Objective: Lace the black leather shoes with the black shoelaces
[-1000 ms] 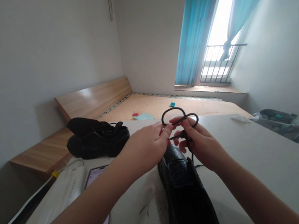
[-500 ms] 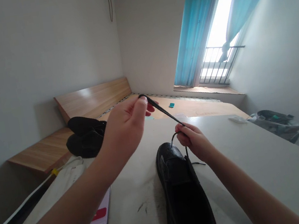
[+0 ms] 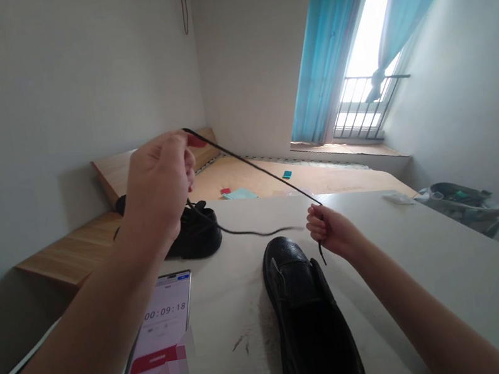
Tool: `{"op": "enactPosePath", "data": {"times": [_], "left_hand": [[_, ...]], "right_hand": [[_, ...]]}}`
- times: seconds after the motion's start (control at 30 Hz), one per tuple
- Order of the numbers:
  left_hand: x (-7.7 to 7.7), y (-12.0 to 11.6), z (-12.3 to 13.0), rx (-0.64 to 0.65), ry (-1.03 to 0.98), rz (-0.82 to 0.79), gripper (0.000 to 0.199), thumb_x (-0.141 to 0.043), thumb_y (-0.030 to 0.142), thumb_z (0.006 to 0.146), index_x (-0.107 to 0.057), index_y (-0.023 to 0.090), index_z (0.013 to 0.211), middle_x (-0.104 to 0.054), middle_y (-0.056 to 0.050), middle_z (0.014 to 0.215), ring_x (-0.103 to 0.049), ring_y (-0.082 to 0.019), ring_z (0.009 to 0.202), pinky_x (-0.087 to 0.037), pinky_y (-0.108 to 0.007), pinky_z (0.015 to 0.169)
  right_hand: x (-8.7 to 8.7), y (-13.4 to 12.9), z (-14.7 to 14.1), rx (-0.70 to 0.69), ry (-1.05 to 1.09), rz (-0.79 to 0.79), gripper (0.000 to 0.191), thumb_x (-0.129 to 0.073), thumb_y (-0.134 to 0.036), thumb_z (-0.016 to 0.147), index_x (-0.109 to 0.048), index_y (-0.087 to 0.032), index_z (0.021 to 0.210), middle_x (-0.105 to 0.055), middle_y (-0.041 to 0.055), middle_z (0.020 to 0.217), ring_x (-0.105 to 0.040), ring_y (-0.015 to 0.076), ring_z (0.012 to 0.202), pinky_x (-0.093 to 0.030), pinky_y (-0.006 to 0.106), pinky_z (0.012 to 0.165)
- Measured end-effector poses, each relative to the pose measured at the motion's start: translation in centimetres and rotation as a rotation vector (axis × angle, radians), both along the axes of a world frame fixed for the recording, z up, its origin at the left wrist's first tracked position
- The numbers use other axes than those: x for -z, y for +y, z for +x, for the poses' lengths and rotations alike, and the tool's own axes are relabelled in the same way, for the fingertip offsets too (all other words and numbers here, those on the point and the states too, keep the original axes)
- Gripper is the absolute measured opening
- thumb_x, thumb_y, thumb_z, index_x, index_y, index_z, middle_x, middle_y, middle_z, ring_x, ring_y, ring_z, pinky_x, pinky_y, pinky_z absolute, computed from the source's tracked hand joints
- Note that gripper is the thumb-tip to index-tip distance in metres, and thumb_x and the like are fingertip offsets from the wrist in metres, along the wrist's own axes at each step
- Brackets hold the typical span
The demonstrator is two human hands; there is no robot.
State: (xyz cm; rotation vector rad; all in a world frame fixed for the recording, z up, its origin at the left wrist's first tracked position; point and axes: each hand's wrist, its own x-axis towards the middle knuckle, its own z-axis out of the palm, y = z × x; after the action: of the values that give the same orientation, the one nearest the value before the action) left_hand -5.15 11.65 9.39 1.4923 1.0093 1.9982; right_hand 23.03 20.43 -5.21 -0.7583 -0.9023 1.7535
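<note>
Now, thin black cord lace (image 3: 250, 162): its doubled loop has opened into one strand, apart from the shoe; we judge that shoe fully unlaced.
Left hand (image 3: 156, 177): our fingers pinch the lace, nearly closed, raised high.
Right hand (image 3: 333, 230): our fingers curl tightly round it, a short end dangling.
Lace look: taut between our hands, its other tail sagging, tip blurred.
Black leather shoe (image 3: 296, 281): upright on our white table (image 3: 408, 250), toe pointing away, eyelets unclear.
</note>
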Motion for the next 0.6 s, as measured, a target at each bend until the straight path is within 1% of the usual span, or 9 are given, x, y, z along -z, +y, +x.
{"op": "enactPosePath", "data": {"times": [0.07, 0.13, 0.2, 0.27, 0.37, 0.4, 0.47, 0.53, 0.6], "left_hand": [[-0.2, 0.0, -0.3, 0.090, -0.066, -0.075, 0.020, -0.049, 0.013, 0.082, -0.064, 0.015, 0.069, -0.026, 0.006, 0.050, -0.021, -0.005, 0.041, -0.017, -0.018, 0.035], [-0.5, 0.0, -0.9, 0.223, -0.193, -0.163, 0.013, -0.054, 0.011, 0.081, -0.065, 0.014, 0.076, -0.021, 0.008, 0.049, -0.016, -0.005, 0.041, -0.014, -0.018, 0.034], [-0.9, 0.1, -1.6, 0.319, -0.348, -0.204, 0.012, -0.054, 0.007, 0.080, -0.065, 0.014, 0.081, -0.021, 0.008, 0.048, -0.013, -0.005, 0.041, -0.013, -0.018, 0.033], [-1.2, 0.3, -2.2, 0.321, -0.494, -0.197, 0.019, -0.049, 0.003, 0.078, -0.064, 0.014, 0.082, -0.030, 0.007, 0.047, -0.014, -0.005, 0.040, -0.014, -0.017, 0.032], [-1.4, 0.5, -2.6, 0.252, -0.608, -0.186, 0.028, -0.044, 0.000, 0.071, -0.064, 0.015, 0.083, -0.050, 0.003, 0.056, -0.025, -0.004, 0.040, -0.020, -0.015, 0.032], [-1.3, 0.5, -2.6, 0.257, -0.598, -0.204, 0.029, -0.043, 0.000, 0.069, -0.064, 0.015, 0.083, -0.053, 0.002, 0.060, -0.029, -0.003, 0.041, -0.022, -0.015, 0.033], [-1.1, 0.5, -2.3, 0.322, -0.501, -0.286, 0.029, -0.045, 0.002, 0.069, -0.066, 0.013, 0.085, -0.058, 0.000, 0.067, -0.031, -0.003, 0.041, -0.023, -0.016, 0.034], [-0.7, 0.3, -1.6, 0.422, -0.322, -0.368, 0.026, -0.048, 0.007, 0.073, -0.069, 0.013, 0.087, -0.062, -0.001, 0.073, -0.030, -0.003, 0.041, -0.021, -0.017, 0.034], [-0.2, -0.1, -0.7, 0.531, -0.081, -0.426, 0.024, -0.049, 0.015, 0.078, -0.071, 0.014, 0.090, -0.066, -0.005, 0.083, -0.028, -0.002, 0.041, -0.018, -0.019, 0.035]], "right_hand": [[0.2, 0.6, 1.2, 0.007, 0.016, -0.038, 0.021, -0.053, -0.032, 0.092, -0.058, -0.012, 0.094, -0.058, -0.0018, 0.075, -0.050, 0.0053, 0.053, -0.044, 0.018, 0.046], [0.4, 1.0, 2.7, 0.034, 0.029, -0.065, 0.022, -0.052, -0.033, 0.092, -0.058, -0.013, 0.101, -0.061, 0.0017, 0.086, -0.057, 0.0085, 0.063, -0.050, 0.022, 0.054], [0.5, 1.4, 4.2, 0.082, 0.035, -0.078, 0.024, -0.052, -0.033, 0.092, -0.058, -0.015, 0.106, -0.062, 0.0044, 0.096, -0.060, 0.0116, 0.074, -0.053, 0.027, 0.063], [0.7, 1.6, 5.7, 0.141, 0.028, -0.080, 0.026, -0.052, -0.033, 0.092, -0.057, -0.015, 0.111, -0.061, 0.0061, 0.104, -0.061, 0.0141, 0.082, -0.054, 0.031, 0.069], [1.1, 2.0, 6.9, 0.221, -0.009, -0.072, 0.028, -0.052, -0.032, 0.092, -0.056, -0.016, 0.115, -0.060, 0.0075, 0.111, -0.061, 0.0168, 0.090, -0.054, 0.035, 0.076], [1.2, 2.1, 7.0, 0.241, -0.027, -0.065, 0.029, -0.052, -0.032, 0.092, -0.056, -0.016, 0.116, -0.060, 0.0077, 0.112, -0.061, 0.0173, 0.092, -0.054, 0.036, 0.077], [1.3, 2.3, 6.5, 0.264, -0.067, -0.041, 0.029, -0.052, -0.033, 0.092, -0.056, -0.016, 0.115, -0.060, 0.0077, 0.112, -0.061, 0.0174, 0.091, -0.054, 0.036, 0.077], [0.9, 2.1, 5.2, 0.257, -0.107, 0.007, 0.028, -0.052, -0.034, 0.092, -0.056, -0.015, 0.112, -0.061, 0.0067, 0.106, -0.061, 0.0154, 0.085, -0.054, 0.033, 0.071], [0.0, 1.1, 3.1, 0.202, -0.142, 0.080, 0.025, -0.053, -0.033, 0.091, -0.059, -0.016, 0.108, -0.062, 0.0041, 0.098, -0.059, 0.0111, 0.073, -0.051, 0.026, 0.063]]}}
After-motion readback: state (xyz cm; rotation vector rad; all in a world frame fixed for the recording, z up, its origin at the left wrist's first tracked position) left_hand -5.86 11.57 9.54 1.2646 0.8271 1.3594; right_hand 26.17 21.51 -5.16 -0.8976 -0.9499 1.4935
